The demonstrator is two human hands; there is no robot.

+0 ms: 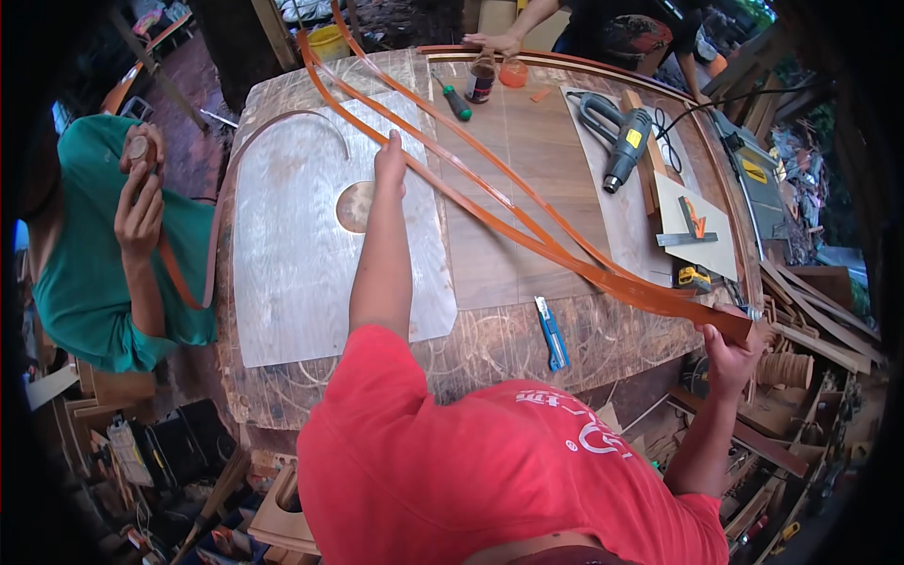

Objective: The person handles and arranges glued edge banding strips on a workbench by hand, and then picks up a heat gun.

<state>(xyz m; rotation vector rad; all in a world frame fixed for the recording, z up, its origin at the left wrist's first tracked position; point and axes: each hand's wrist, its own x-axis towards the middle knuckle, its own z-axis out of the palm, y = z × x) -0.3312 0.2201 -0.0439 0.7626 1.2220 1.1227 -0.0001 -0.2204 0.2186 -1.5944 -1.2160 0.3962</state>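
Note:
Long orange-brown edge banding strips [640, 289] run diagonally across the worktable [414, 356], from its far left edge to the near right corner. My left hand [389, 162] is reached out over a pale panel [311, 292] with a round hole, its fingers closed on one strip. At the near right corner my right hand [733, 350] grips the gathered end of the strips, where they lie together and widen. Between the hands the strips fan apart above the table. A blue utility knife [552, 337] lies near the front edge, below the strips.
A heat gun [629, 146] with a black cord, a square [686, 239] and a tape measure [694, 279] lie at right. A green screwdriver [459, 105], a bottle [480, 83] and an orange cup [513, 72] are farther back. People stand at left and at the far edge.

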